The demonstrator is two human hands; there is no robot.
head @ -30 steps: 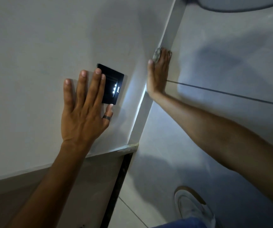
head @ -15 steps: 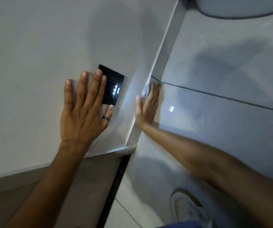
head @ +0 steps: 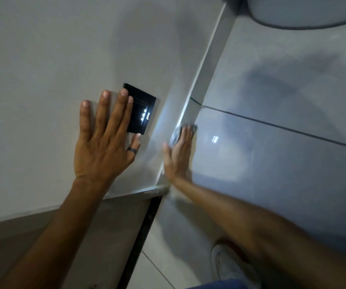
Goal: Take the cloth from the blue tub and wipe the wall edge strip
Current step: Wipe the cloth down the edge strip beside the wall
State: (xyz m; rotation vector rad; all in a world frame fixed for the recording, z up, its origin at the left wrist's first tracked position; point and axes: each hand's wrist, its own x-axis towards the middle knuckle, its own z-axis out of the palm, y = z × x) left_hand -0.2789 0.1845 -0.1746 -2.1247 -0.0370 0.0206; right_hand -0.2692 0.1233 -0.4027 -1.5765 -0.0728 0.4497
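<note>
A pale edge strip (head: 207,65) runs along the wall corner from the upper right down to the lower middle. My right hand (head: 178,155) lies flat against the lower part of the strip and presses a small grey cloth (head: 176,135) under its fingers; only the cloth's edge shows past the fingertips. My left hand (head: 103,140) rests flat on the pale wall, fingers spread, a dark ring on the thumb. Its fingertips overlap a black switch plate (head: 141,109). The blue tub is not in view.
The black switch plate carries small white lights. A glossy grey tiled wall (head: 282,155) with a dark grout line fills the right. A ledge (head: 130,195) ends the pale wall below. A white shoe (head: 228,265) stands on the floor. A dark round rim (head: 303,15) shows at the top.
My right hand has slid the cloth down the strip, from high near the grout line to the strip's lower part. My left hand has stayed on the wall.
</note>
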